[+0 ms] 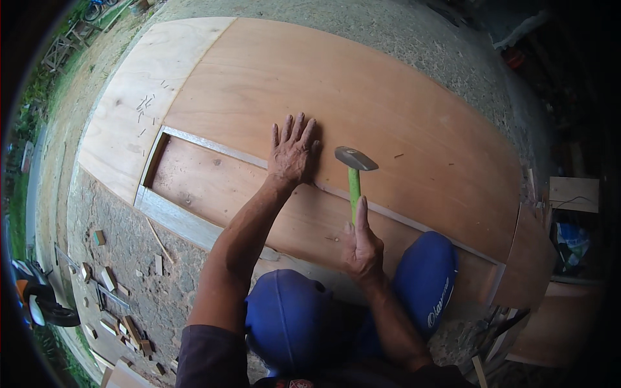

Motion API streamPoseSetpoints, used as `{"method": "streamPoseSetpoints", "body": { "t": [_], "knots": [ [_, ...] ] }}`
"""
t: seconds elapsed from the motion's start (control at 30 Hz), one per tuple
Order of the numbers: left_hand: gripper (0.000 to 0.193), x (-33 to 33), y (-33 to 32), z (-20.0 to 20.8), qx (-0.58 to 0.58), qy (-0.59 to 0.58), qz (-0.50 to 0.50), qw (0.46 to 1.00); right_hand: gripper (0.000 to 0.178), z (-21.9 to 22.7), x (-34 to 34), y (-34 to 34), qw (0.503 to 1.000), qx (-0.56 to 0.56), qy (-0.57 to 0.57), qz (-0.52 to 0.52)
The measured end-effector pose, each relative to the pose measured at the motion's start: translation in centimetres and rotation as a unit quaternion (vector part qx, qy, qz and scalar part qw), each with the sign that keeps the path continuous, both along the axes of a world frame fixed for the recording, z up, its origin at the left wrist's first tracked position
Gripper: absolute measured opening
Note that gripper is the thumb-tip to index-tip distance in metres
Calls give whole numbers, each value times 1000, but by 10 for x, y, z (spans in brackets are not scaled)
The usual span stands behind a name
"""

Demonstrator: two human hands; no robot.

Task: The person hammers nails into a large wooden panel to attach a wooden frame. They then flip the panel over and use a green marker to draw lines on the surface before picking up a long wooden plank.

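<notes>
Here, the right hand (365,249) holds 1 green-handled hammer (354,179).

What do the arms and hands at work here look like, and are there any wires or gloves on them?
They are a person's: the left hand and right hand are bare, without gloves, and no wires, watch or bracelet show. The left sleeve is dark and plain, ending above the elbow; the forearms are uncovered.

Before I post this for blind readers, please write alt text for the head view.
A person's right hand holds a green-handled hammer over a large plywood sheet, the left hand resting palm-down on it. Loose nails lie scattered on the paler panel at upper left.
</notes>
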State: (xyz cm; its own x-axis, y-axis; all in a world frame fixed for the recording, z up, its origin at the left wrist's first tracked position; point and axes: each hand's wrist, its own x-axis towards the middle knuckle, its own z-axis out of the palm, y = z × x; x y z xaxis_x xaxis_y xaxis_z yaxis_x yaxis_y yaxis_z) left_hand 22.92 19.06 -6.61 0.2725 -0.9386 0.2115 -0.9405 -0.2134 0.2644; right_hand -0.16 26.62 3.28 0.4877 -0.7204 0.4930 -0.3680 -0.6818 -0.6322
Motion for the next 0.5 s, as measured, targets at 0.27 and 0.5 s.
{"method": "streamPoseSetpoints", "body": {
  "t": [0.27, 0.5],
  "knots": [
    [59, 3, 2, -1, -2, 16, 2, 1000, 70, -6, -5, 7, 993, 114, 29, 19],
    [57, -2, 1, -5, -9, 13, -8, 1000, 67, -15, -15, 0, 972, 180, 146, 32]
  ]
}}
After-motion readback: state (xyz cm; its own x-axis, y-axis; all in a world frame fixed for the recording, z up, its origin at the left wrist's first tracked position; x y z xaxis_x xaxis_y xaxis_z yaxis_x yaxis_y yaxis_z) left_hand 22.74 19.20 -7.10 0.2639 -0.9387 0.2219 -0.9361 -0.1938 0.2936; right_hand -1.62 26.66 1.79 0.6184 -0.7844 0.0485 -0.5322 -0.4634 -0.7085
